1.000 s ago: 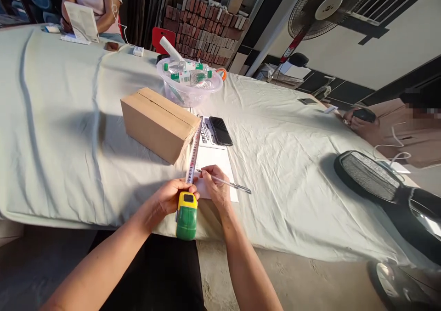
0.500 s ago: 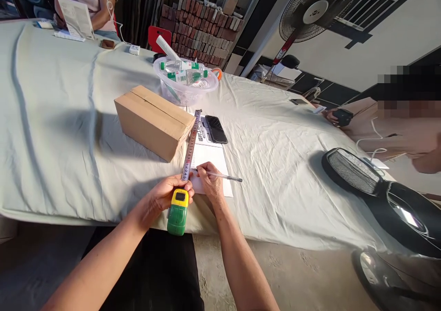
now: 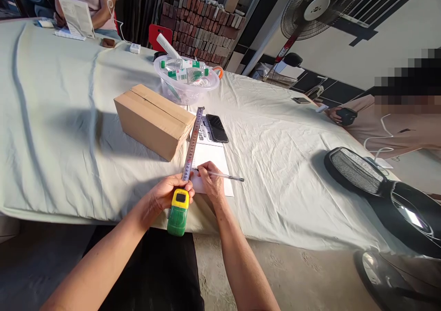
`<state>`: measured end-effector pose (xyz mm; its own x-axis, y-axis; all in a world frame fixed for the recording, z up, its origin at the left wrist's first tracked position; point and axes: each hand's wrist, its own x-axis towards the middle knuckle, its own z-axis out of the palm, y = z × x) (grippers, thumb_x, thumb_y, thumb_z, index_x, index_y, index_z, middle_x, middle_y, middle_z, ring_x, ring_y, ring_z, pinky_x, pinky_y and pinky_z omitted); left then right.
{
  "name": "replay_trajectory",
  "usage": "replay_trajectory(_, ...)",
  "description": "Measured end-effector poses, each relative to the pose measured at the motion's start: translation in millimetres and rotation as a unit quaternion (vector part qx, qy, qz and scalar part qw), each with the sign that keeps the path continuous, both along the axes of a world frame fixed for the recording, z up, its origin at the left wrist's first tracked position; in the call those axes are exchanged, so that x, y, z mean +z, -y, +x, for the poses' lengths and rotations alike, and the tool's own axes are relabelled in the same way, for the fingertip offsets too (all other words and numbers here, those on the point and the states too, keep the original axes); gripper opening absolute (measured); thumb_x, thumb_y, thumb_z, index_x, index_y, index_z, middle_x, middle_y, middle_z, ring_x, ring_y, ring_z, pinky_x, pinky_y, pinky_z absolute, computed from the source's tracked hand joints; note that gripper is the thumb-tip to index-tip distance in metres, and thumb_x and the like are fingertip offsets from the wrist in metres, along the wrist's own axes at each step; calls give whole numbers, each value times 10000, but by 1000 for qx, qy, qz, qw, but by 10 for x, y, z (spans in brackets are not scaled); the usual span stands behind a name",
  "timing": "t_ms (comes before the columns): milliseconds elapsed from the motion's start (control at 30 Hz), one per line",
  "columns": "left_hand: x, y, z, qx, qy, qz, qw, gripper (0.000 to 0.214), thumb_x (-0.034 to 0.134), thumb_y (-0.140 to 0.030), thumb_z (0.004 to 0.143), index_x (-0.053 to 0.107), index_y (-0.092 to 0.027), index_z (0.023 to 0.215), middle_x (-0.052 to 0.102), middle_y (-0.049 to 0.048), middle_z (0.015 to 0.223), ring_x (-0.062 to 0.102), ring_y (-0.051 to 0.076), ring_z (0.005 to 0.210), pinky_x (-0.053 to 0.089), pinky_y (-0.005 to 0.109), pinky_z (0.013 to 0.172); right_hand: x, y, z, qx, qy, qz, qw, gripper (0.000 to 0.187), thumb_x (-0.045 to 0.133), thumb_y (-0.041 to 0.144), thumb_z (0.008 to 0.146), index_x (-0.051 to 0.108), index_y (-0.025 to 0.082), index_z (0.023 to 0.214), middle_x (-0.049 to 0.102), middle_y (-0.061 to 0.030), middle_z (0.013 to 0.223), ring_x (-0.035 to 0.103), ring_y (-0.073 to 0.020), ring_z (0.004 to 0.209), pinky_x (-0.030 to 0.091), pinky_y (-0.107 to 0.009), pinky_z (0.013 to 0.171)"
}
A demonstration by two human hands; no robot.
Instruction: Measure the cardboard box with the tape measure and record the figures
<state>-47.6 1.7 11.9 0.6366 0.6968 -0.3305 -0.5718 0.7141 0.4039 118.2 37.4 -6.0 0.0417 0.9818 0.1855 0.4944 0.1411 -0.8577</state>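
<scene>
My left hand [image 3: 168, 192] is closed on a green and yellow tape measure [image 3: 178, 212] near the front edge of the table. Its blade, pulled out, runs away from me over a white sheet of paper [image 3: 215, 159]. Between the fingers of my right hand [image 3: 211, 182] is a slim pen [image 3: 229, 177], its tip down by the blade; that hand rests on the sheet. A closed cardboard box [image 3: 148, 127] lies just left of the blade's far part. On the sheet's far end, right of the blade, is a black phone [image 3: 217, 128].
Beyond the box stands a clear plastic basin [image 3: 179, 93] with bottles in it. The pale cloth [image 3: 275, 164] on the table is wrinkled. A black chair [image 3: 358, 173] stands at the right edge. Two other people sit at the far left and at the right; a fan [image 3: 315, 10] stands behind.
Both hands, the tape measure and the pen hold nearly the same place. The view has shifted very slightly, and the person at the right has moved a little.
</scene>
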Motion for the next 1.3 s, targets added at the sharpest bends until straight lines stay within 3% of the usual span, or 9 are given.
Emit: replay_trajectory(1300,-64,7,-3,3,12,28,1000,138,588,-99,764,600,-151,892,562,8,638,576,156,594,484,265,584,-62,-5,27,-10,15,41,999,188,490,313,829,513,227,664,588,21,618,501,-144,581,403,-270,595)
